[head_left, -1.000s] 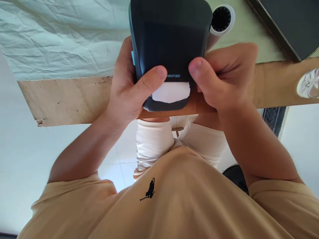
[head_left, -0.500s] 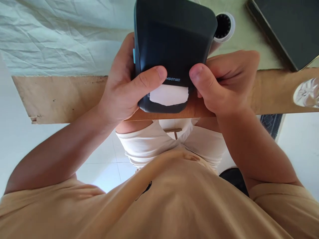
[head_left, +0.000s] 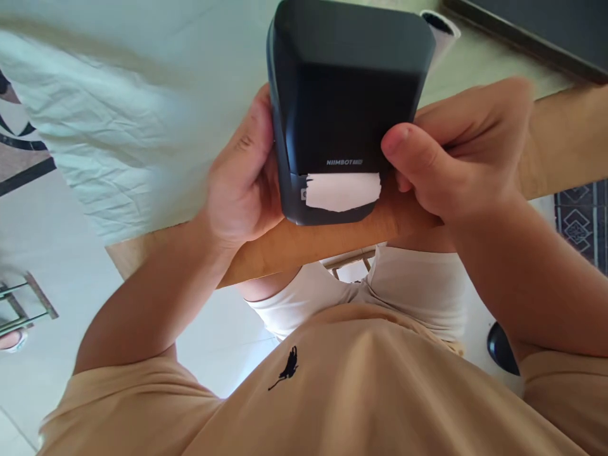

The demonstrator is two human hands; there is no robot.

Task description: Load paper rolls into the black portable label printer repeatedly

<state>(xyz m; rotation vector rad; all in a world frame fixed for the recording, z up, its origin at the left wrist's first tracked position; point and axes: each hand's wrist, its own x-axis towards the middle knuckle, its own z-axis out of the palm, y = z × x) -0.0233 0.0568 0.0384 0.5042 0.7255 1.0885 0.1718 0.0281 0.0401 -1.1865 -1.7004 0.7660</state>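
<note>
A dark label printer [head_left: 351, 107] marked NIIMBOT is held up over the table's near edge. A strip of white label paper [head_left: 342, 191] with a ragged lower edge covers part of its lower front. My left hand [head_left: 247, 174] is closed around the printer's left side, its thumb along the edge and its other fingers mostly hidden behind. On the opposite side, my right hand [head_left: 468, 149] grips the lower right edge, thumb on the front and fingers curled.
Behind the printer's right top corner is a white cylinder [head_left: 445, 41] with a dark opening. A flat dark object [head_left: 532, 31] lies at the far right on the pale green cloth [head_left: 190, 76]. The table has a wooden edge [head_left: 285, 247]. A metal-framed stool [head_left: 28, 301] stands at lower left.
My left thumb has moved off the printer's front to its side, uncovering the brand name. The view has turned and shifted, so the table edge now slants. The right hand keeps its grip.
</note>
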